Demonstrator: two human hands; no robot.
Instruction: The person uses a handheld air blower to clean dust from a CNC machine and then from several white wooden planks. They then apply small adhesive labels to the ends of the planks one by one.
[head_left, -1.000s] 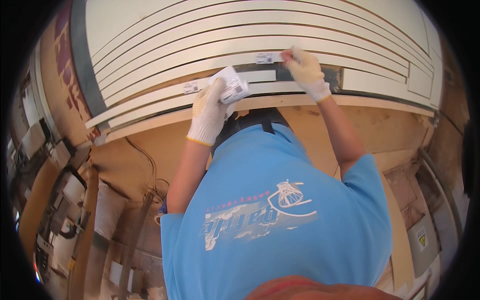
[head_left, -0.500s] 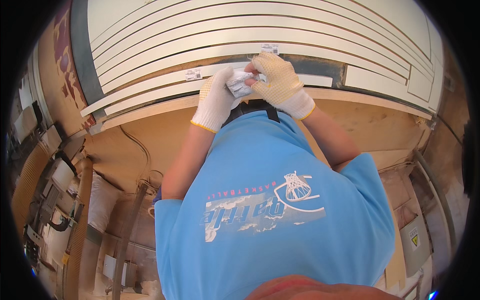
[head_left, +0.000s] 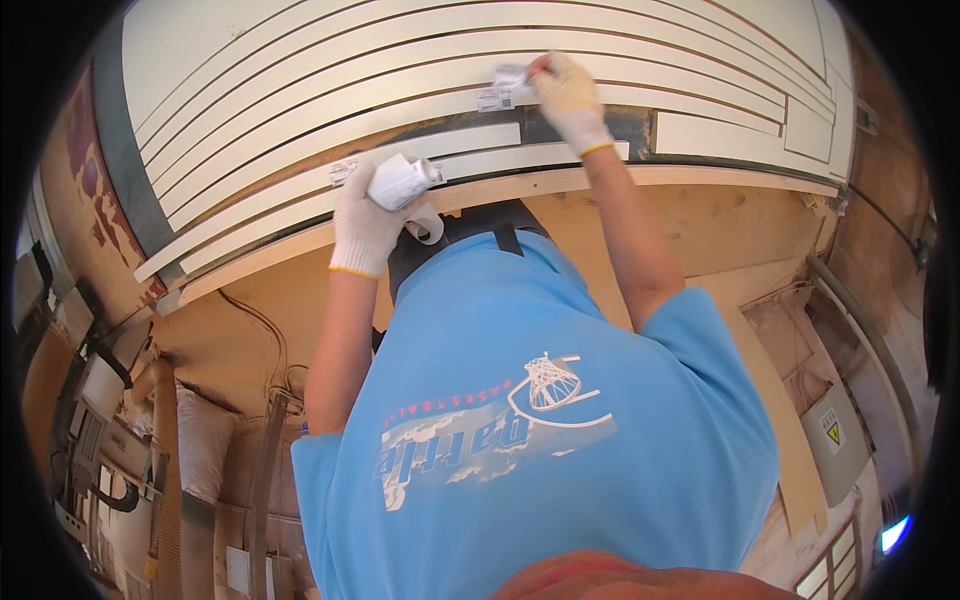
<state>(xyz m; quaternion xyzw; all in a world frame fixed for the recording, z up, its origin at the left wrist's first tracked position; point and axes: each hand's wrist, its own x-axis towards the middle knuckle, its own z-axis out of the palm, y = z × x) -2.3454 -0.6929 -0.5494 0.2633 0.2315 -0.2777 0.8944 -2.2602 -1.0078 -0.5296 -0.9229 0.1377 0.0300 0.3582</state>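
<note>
- Left hand [head_left: 365, 228] grips white cylindrical paper label roll [head_left: 400, 183].
- Right hand [head_left: 568, 100] pinches blurred white paper label [head_left: 511, 77] over long flat white slat [head_left: 400, 111].
- Label probably best kept taut, square to slat edge.

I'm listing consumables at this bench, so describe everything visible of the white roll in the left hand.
The white roll looks like smooth, slightly shiny paper, with faint, blurred grey marks. It sits tilted in the gloved left hand, which hides part of it; its right end shows a round rim. A curled white strip hangs just below; whether they join is unclear.
</note>
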